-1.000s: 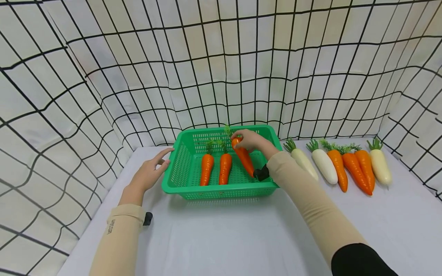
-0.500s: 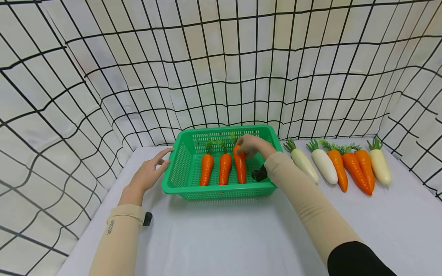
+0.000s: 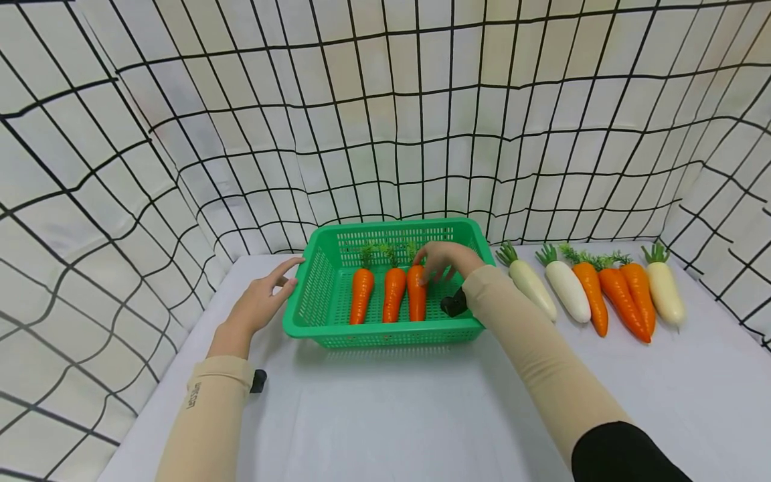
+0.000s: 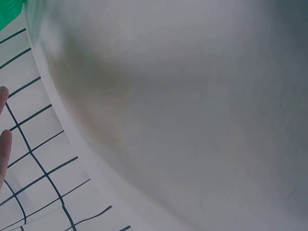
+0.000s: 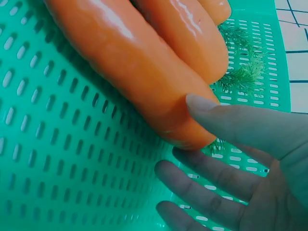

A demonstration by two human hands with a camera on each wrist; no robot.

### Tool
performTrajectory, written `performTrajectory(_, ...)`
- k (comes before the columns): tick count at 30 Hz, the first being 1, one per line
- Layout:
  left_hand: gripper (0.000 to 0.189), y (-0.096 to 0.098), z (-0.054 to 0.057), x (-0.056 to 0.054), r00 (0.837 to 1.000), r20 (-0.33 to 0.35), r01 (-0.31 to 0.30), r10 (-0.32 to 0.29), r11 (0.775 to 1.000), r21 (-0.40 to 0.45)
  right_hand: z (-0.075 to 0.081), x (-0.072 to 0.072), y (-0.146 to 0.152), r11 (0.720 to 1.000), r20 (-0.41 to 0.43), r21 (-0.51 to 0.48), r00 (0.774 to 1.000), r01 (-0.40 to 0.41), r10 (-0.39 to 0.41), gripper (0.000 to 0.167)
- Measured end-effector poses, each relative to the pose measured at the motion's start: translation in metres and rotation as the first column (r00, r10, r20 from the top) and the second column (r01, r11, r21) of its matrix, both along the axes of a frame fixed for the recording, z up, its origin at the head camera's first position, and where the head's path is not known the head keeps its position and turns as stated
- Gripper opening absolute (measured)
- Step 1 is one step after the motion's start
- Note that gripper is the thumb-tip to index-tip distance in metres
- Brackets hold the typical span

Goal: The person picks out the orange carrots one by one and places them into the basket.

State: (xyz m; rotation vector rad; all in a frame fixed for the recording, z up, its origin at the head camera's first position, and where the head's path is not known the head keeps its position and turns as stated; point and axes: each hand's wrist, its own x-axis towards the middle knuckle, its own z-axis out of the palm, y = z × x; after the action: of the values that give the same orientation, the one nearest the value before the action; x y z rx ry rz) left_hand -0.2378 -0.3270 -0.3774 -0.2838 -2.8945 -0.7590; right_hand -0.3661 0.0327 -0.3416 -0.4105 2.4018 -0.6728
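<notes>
Three orange carrots with green tops lie side by side in a green plastic basket (image 3: 385,333): a left carrot (image 3: 361,294), a middle carrot (image 3: 394,294) and a right carrot (image 3: 417,294). My right hand (image 3: 448,258) is inside the basket at the top end of the right carrot. In the right wrist view, the thumb (image 5: 226,120) overlaps that carrot's thick end, while the other fingers (image 5: 211,185) spread loosely beside it over the slotted floor. My left hand (image 3: 259,301) has its extended fingertips at the basket's left rim; only two fingertips (image 4: 4,144) show in the left wrist view.
Right of the basket, a row of vegetables lies on the white cloth: a pale radish (image 3: 533,288), a white radish (image 3: 567,291), three carrots (image 3: 617,301) and another pale radish (image 3: 664,291). Black netting (image 3: 391,144) over white fabric encloses the back and sides.
The right carrot, earlier held tilted in my right hand, has swung straight and come down beside the middle one. My right fingers have loosened around it. The left hand has stayed put.
</notes>
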Motion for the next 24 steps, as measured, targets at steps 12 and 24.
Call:
performTrajectory(12,0.055,-0.001,0.001,0.000,1.000,-0.001,-0.004,0.004,1.000,-0.014,0.030,0.005,0.028,0.986,-0.079,-0.159,0.996,-0.058,0.046,0.053)
performTrajectory(24,0.055,0.000,0.001,0.001,1.000,0.006,-0.006,0.006,1.000,-0.014,0.056,0.021,0.102,0.912,-0.288,-0.408,0.955,-0.048,-0.078,0.042)
